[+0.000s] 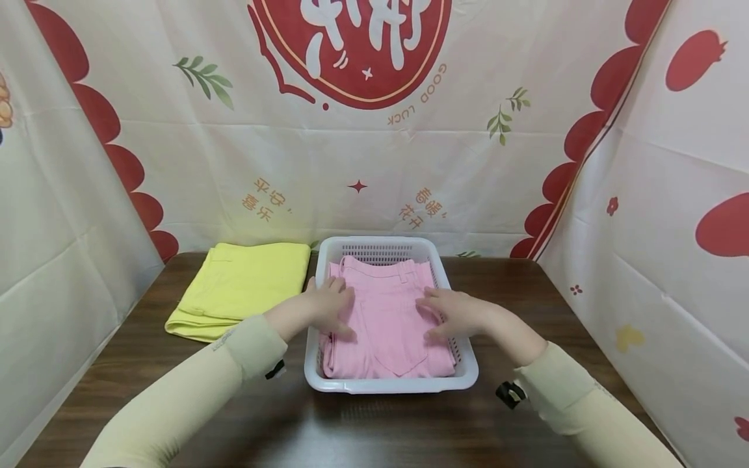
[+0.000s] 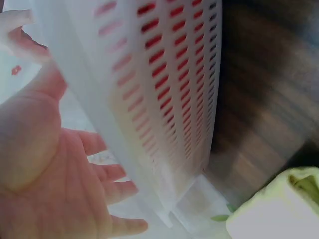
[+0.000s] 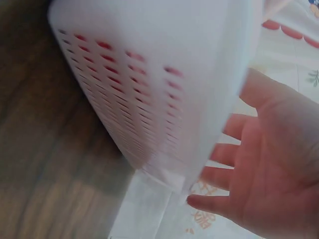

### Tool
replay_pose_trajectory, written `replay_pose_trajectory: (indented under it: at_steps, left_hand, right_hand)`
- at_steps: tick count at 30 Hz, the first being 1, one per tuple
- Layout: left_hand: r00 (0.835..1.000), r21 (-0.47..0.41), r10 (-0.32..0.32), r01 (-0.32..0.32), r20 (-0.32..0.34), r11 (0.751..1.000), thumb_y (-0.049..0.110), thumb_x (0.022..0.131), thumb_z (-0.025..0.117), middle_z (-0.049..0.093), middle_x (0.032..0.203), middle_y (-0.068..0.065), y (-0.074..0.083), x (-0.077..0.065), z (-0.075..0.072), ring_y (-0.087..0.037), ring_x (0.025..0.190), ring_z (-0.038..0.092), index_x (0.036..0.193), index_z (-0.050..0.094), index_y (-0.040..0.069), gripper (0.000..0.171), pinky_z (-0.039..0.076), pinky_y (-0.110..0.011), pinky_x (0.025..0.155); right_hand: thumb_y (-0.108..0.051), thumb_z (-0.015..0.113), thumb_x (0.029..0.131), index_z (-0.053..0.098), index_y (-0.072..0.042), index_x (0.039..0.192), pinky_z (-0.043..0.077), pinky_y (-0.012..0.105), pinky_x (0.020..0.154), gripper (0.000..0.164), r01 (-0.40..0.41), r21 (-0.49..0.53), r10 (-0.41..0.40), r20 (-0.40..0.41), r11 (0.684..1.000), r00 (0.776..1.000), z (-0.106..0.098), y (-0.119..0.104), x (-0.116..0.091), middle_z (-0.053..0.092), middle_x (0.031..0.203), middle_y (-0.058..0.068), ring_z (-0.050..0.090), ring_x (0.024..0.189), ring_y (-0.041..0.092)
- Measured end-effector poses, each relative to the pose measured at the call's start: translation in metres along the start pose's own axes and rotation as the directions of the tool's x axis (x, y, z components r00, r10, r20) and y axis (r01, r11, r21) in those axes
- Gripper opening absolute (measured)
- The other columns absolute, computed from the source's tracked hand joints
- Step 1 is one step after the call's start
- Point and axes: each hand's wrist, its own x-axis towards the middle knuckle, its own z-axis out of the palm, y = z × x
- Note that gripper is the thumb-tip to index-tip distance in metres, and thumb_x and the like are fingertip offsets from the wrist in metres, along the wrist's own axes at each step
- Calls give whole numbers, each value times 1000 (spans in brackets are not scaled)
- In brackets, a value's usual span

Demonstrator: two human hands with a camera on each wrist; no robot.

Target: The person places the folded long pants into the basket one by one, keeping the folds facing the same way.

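Note:
Pink jeans (image 1: 389,318), folded with a waistband, belt loop and pocket showing, lie inside a white plastic basket (image 1: 392,385) in the head view. My left hand (image 1: 329,305) reaches over the basket's left rim, fingers spread at the left edge of the jeans. Over the opposite rim, my right hand (image 1: 459,313) has its fingers spread at the jeans' right edge. Whether the fingertips press on the cloth cannot be told. Both wrist views show the slotted basket wall (image 2: 119,99) beside an extended palm, with pink-red cloth visible through the holes.
A folded yellow garment (image 1: 248,279) lies on the dark wooden table (image 1: 351,435), left of the basket. Printed white cloth (image 1: 351,149) hangs behind the table and along both sides. The basket stands close to the back cloth.

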Motion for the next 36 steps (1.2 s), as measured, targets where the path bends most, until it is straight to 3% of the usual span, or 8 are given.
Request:
replay_pose_trajectory:
  at_steps: [7, 15, 26, 36]
  left_hand:
    - [996, -20, -25, 26, 82, 999, 59, 76, 71, 16, 157, -16, -12, 20, -16, -37, 142, 13, 149, 31, 6, 98, 5, -67, 106]
    - [985, -84, -32, 47, 170, 995, 55, 76, 73, 6, 159, -13, -20, 33, -21, -37, 142, 9, 152, 23, 6, 103, 1, -65, 106]
    - [988, -37, -52, 58, 147, 998, 56, 76, 74, 6, 159, -11, -25, 34, -8, -32, 143, 14, 152, 23, 6, 104, 4, -61, 109]
    - [987, 57, -107, 100, 118, 993, 54, 73, 77, 16, 157, -13, -15, 32, -11, -36, 138, 26, 150, 30, 6, 102, 7, -63, 108]
  right_hand:
    - [-42, 71, 84, 44, -10, 144, 19, 56, 109, 74, 27, -9, -27, 28, 1000, 999, -14, 9, 29, 25, 153, 18, 21, 140, 38]
    - [-51, 70, 81, 39, -11, 147, 17, 59, 108, 84, -138, 1, 137, 120, 990, 983, -18, 14, 43, 23, 154, 18, 15, 140, 42]
    - [-51, 79, 71, 35, -6, 148, 16, 63, 107, 100, -180, -14, 180, 119, 984, 976, -11, 14, 51, 20, 154, 22, 4, 139, 48]
    - [-50, 80, 70, 34, 0, 146, -2, 56, 111, 103, -118, -153, 140, 141, 981, 980, -7, 12, 59, 31, 149, 24, 18, 140, 39]
